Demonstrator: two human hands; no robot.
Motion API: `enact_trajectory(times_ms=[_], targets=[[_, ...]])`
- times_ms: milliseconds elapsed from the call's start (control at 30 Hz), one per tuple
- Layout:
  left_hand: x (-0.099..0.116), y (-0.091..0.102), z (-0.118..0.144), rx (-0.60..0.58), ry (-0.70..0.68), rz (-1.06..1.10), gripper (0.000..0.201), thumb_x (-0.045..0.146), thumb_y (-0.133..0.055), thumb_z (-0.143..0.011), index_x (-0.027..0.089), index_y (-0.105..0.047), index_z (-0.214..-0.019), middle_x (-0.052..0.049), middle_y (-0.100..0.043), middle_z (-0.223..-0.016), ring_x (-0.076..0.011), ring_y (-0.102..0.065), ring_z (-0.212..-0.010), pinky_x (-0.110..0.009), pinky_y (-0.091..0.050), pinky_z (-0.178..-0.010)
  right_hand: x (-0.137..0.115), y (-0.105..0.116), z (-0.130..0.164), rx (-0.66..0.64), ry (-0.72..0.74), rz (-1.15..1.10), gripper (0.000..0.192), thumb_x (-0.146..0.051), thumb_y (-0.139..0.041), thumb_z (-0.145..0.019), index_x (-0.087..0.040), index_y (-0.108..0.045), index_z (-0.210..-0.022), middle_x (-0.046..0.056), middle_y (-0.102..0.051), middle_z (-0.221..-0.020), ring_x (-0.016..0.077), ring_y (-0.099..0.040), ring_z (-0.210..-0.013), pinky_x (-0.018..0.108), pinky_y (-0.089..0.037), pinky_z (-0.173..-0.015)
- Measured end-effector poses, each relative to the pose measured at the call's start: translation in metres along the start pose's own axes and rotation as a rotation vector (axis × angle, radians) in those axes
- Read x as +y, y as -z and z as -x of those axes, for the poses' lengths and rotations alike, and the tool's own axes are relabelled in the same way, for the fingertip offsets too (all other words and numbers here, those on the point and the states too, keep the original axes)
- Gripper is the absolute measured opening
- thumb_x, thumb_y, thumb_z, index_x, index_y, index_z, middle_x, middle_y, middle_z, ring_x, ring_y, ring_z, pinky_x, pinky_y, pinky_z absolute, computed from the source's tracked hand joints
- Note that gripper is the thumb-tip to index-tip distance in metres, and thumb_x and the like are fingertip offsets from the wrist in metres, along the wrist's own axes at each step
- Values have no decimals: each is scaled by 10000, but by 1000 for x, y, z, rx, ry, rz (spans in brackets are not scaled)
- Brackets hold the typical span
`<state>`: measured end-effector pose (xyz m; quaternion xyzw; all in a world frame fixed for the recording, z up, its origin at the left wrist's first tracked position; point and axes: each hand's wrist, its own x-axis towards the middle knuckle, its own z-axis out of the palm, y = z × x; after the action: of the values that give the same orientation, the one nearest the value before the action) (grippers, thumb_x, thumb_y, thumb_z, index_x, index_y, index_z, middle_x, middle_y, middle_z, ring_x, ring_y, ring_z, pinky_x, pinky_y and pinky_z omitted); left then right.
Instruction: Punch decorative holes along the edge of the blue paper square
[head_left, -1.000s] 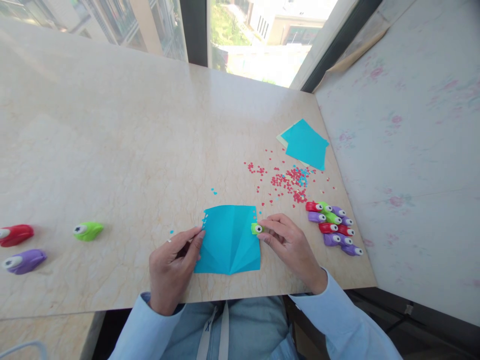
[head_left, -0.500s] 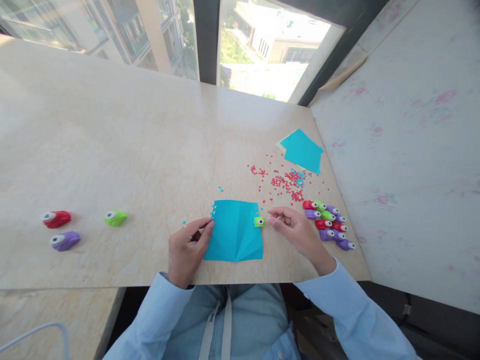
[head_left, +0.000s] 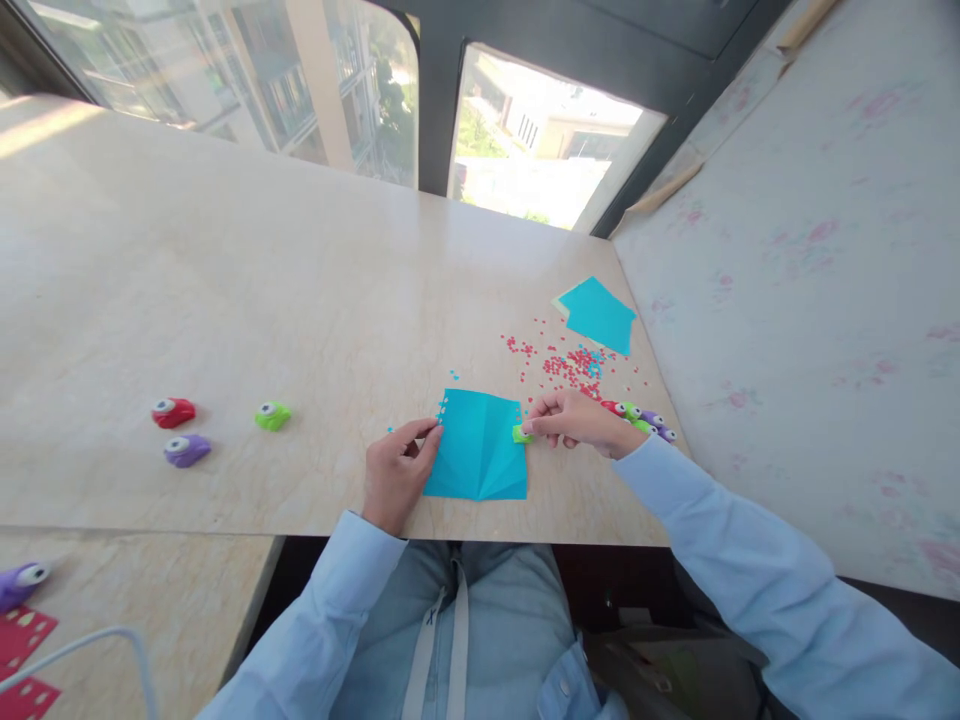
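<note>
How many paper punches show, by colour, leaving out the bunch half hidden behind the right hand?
Red: 1, the red punch
Purple: 2, the near purple punch and the corner purple punch
Green: 2, the loose green punch and the held green punch in the right hand
Total: 5

two hands are at work: the left hand (head_left: 395, 473) and the right hand (head_left: 579, 421). one creased blue paper square (head_left: 478, 446) lies between them, and one small green punch (head_left: 520, 434) sits at its right edge. three punches stand apart on the left of the table: one red punch (head_left: 173, 411), one purple punch (head_left: 187, 450) and one green punch (head_left: 272, 415). behind the right hand a cluster of punches (head_left: 643, 420) shows about four, the rest hidden. one more purple punch (head_left: 20, 582) sits at the lower left, beside two red punched papers (head_left: 25, 660). one stack of blue paper (head_left: 597, 315) lies far right. the red and blue confetti (head_left: 568, 364) is too many to count.
</note>
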<state>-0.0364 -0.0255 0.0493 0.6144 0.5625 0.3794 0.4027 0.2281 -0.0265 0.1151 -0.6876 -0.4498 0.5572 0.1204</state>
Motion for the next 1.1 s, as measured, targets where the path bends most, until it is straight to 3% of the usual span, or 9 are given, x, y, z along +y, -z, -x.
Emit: enact_trajectory(times_ms=[333,533,667,867,1100], targets=[[2,-1,-1,2,-62,-22,268,393,-575,-847,185,-736,-897,-10,-674,-677,-111,-525,-519,-232,-439,-532,-10,-5,-2,78,-18,172,189,-271,-717,-737,-141,-580,-748,-5,-572,-591,92,-534,-519,170,-291,-393],[-1,-2,-1,-6,-58,-7,257,388,-583,-845,189,-735,-901,-11,-680,-685,-115,-539,-530,-233,-432,-536,-14,-17,-7,172,-38,428,148,-130,-664,-794,-142,-545,-705,-16,-550,-539,89,-537,-482,182,-361,-470],[0,-2,-1,-13,-58,-14,257,385,-579,-844,184,-732,-895,-13,-685,-698,-118,-542,-541,-235,-436,-551,-21,-20,-12,175,-44,584,178,-104,-674,-777,-151,-530,-684,-21,-538,-522,91,-529,-487,189,-334,-484],[-1,-2,-1,-14,-48,-2,287,401,-562,-850,178,-729,-918,-26,-695,-731,-121,-547,-544,-228,-433,-526,-29,-19,-15,127,-134,643,136,-137,-675,-779,-145,-578,-683,-5,-543,-521,108,-539,-507,198,-344,-493],[-4,-2,-1,-25,-57,-2,278,399,-566,-849,180,-726,-910,-24,-693,-728,-114,-539,-526,-218,-429,-510,-34,-23,-10,196,-64,693,191,-82,-709,-725,-145,-558,-626,14,-568,-610,119,-540,-634,203,-316,-539]])
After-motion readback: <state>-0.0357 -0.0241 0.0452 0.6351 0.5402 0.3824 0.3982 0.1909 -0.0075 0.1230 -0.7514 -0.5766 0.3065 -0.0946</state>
